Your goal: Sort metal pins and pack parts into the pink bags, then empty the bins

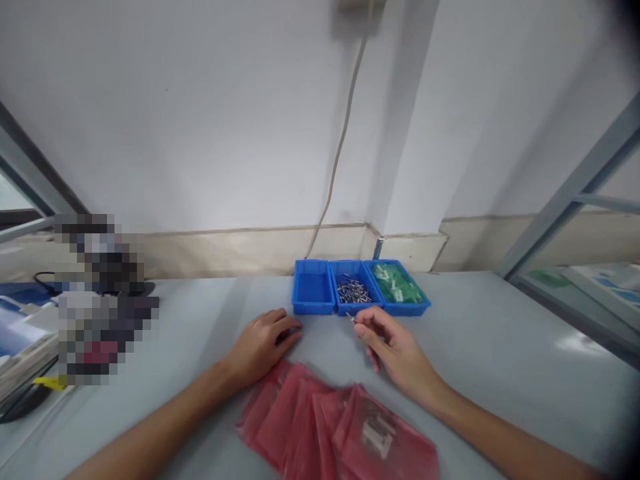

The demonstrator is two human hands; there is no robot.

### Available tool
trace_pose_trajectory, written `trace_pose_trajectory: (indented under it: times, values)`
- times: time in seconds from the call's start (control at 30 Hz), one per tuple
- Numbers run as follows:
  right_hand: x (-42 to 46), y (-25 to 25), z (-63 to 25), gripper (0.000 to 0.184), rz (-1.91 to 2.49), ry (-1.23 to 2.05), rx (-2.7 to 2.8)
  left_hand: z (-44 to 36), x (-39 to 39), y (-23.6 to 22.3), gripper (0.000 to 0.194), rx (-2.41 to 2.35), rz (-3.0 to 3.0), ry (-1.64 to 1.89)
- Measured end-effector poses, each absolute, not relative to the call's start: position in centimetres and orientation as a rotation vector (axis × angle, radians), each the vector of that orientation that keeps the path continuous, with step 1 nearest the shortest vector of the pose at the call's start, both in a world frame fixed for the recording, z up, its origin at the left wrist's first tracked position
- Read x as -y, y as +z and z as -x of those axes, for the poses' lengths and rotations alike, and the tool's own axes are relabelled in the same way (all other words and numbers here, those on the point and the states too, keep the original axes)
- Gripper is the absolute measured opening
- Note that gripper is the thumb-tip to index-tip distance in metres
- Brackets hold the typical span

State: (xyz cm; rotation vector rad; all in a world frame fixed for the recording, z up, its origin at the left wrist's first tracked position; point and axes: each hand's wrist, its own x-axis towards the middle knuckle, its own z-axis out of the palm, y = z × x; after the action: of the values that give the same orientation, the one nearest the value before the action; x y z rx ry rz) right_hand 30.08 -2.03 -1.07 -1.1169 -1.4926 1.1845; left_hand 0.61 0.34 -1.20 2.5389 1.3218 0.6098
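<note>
Clock is centred on the gap between the hands, 12 toward the wall. Far out at about 9 I've got a yellow tag (50, 383) and a pixelated patch I can't read. Left hand (263, 341) at 9, palm down on the table (200, 387), fingers loosely curled, thumb apart, nothing showing in it. Red bags (280, 427) fanned at 6, overlapping, their far edge just beside the left wrist; can't tell if they touch. Left blue bin (313, 309) at 12. Middle blue bin (357, 309) at 1, metal pieces (354, 291) heaped in it. Small metal piece (351, 318) at 2, just beside that bin's front rim, tip pointing toward 10; can't tell contact with the rim. Right hand (393, 347) at 3 has it pinched narrow, thumb against index. Right blue bin (400, 309) at 2, further out, green packets (397, 283) inside. For a good hold, I'd want the pinch light and square, one piece only, tip exposed so I can check it, lifted off the rim before any sideways travel. Loose right fingers tucked in; left better placed steadying the bags than bare table.
</note>
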Motion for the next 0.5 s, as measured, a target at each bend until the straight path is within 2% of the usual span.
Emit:
trace_pose_trajectory:
  times: [0.17,0.5]
  values:
    - [1.89,-1.06,-30.15,0.041,1.119,1.223,1.464,-0.5,-0.27,-1.2,0.023,-1.315,-2.538,0.608]
    - [2.18,-0.8,-29.95,0.034,1.137,1.195,1.465,-0.61,-0.23,-1.12,0.023,-1.307,-2.553,0.625]
